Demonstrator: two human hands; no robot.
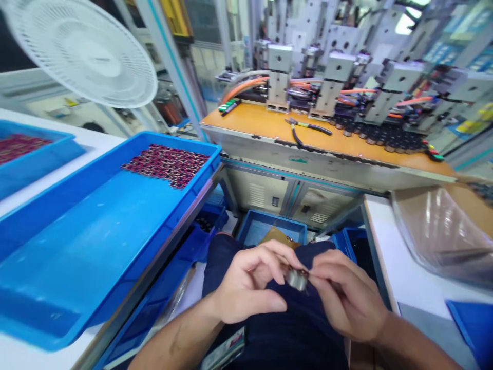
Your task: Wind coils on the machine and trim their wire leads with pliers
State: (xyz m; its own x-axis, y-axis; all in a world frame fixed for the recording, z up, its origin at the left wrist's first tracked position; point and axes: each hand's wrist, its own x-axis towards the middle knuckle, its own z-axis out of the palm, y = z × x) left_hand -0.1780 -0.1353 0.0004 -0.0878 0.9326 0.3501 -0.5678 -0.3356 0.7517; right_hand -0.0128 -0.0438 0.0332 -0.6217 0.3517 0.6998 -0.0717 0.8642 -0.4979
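A small, short metal cylinder (298, 281) with a reddish-brown top edge is held over my lap, between my hands. My left hand (254, 280) has its fingers curled against the cylinder's left and far side, while its thumb sticks out below, apart from it. At the cylinder's upper right edge, my right hand (346, 293) pinches with thumb and forefinger. Whether a thin piece lies in that pinch is too blurred to tell. Dark trousers lie beneath both hands.
At left stands a long blue tray (96, 221) with many small red-and-dark parts at its far end. Pliers (308, 127) and rows of dark cylindrical parts (385, 136) lie on an orange bench (246, 117) before machine fixtures. A fan (88, 51) is upper left; plastic sheeting (442, 231) lies right.
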